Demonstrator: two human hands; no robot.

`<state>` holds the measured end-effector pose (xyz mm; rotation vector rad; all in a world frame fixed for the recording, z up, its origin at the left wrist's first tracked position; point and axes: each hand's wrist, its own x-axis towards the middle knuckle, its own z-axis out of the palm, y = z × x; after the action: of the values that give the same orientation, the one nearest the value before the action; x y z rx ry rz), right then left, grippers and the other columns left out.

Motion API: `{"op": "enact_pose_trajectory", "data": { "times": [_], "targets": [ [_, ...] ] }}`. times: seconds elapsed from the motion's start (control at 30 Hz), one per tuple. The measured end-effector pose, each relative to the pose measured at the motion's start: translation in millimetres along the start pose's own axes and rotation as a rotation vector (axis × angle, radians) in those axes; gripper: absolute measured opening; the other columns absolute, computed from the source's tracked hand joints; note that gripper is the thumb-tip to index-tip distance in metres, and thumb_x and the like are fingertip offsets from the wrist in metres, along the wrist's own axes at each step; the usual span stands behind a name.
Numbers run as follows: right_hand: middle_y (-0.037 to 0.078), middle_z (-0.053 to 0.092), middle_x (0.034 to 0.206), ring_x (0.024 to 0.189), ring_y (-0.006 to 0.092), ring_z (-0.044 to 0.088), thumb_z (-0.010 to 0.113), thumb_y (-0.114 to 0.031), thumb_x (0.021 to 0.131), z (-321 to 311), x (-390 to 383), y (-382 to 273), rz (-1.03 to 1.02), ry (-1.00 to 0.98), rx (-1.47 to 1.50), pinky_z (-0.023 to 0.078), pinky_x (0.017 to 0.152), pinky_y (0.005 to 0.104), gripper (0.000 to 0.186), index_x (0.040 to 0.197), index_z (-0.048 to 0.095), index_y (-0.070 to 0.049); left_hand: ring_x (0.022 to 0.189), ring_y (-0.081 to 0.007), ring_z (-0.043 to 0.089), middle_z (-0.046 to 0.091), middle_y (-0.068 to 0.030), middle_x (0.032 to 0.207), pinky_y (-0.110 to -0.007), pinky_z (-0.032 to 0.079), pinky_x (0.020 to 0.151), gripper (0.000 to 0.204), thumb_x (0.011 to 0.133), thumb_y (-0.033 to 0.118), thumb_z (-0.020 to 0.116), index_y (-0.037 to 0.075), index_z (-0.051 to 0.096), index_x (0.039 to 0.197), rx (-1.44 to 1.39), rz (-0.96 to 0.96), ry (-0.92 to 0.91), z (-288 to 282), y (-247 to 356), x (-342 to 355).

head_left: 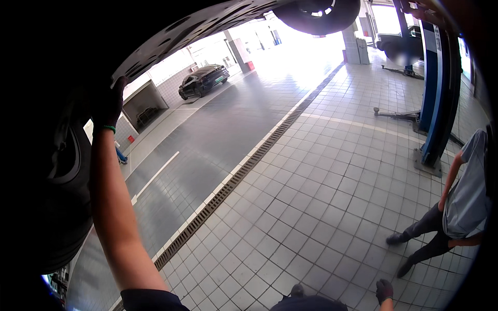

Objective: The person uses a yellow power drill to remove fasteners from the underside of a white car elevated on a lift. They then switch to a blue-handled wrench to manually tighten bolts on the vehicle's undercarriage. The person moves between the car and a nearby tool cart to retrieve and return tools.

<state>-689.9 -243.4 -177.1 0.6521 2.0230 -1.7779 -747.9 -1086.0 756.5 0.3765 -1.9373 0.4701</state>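
Above me is a raised car's underbody panel (179,35), dark and pierced with holes. My left arm stretches up toward it. At its near edge is my left hand (108,106), in a dark glove with a green cuff. One finger shows against the light by the panel, but the others are lost in shadow, so what they grip is not visible. Low at the right, my right hand (384,291), also gloved, hangs over the tiled floor with curled fingers. I see nothing in it. A dark tyre (57,223) is left of my forearm.
Another wheel (319,15) hangs overhead at the top. A person (464,192) in a grey shirt stands at the right, near a blue lift post (433,98) with low arms (397,113). A floor drain grate (228,189) crosses the tiles. A dark car (203,80) is parked farther off.
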Motion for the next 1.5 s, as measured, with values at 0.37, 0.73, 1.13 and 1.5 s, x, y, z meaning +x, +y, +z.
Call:
{"op": "enact_pose_trajectory", "data": {
  "times": [0.37,0.73,1.13,1.5],
  "targets": [
    [0.010,0.070,0.122,0.120,0.0246,0.063,0.053,-0.035,0.099,-21,-87,-15,0.016,-0.790,-1.083,0.047,0.104,0.0401,0.045,0.134,0.060,-0.007,0.118,-0.0365,0.062,0.061,-0.0191,0.134,-0.046,0.051,0.098,0.068,0.092,0.054,0.060,0.013,0.050,0.145,-0.417,-0.457,-0.944,38,195,-608],
    [0.000,0.049,0.063,0.046,0.0186,0.045,0.058,-0.038,0.096,-70,123,-142,0.129,-0.385,-0.866,0.039,0.044,0.0378,0.026,0.086,0.061,-0.014,0.121,-0.0348,0.061,0.065,-0.0172,0.130,-0.046,0.047,0.102,0.055,0.085,0.051,0.059,0.009,0.072,0.119,0.129,-1.647,-2.117,-468,216,-1024],
    [0.020,0.073,0.108,0.100,0.0349,0.071,0.066,-0.043,0.089,383,-276,-116,-0.703,-1.145,-1.423,0.054,0.089,0.0424,0.056,0.135,0.061,-0.011,0.094,-0.0307,0.070,0.073,-0.0150,0.106,-0.042,0.054,0.086,0.045,0.091,0.044,0.057,0.006,0.072,0.110,0.139,-1.853,-1.010,-530,91,-1062],
    [0.008,0.062,0.103,0.107,0.0292,0.058,0.059,-0.009,0.081,660,-697,123,-2.076,-1.695,-0.945,0.039,0.105,0.0471,0.047,0.127,0.060,-0.017,0.064,-0.0164,0.059,0.062,-0.0038,0.080,-0.032,0.052,0.056,0.034,0.093,0.035,0.063,0.007,0.065,0.111,-0.390,-2.515,0.017,-581,-172,-1114]
  ]
}}
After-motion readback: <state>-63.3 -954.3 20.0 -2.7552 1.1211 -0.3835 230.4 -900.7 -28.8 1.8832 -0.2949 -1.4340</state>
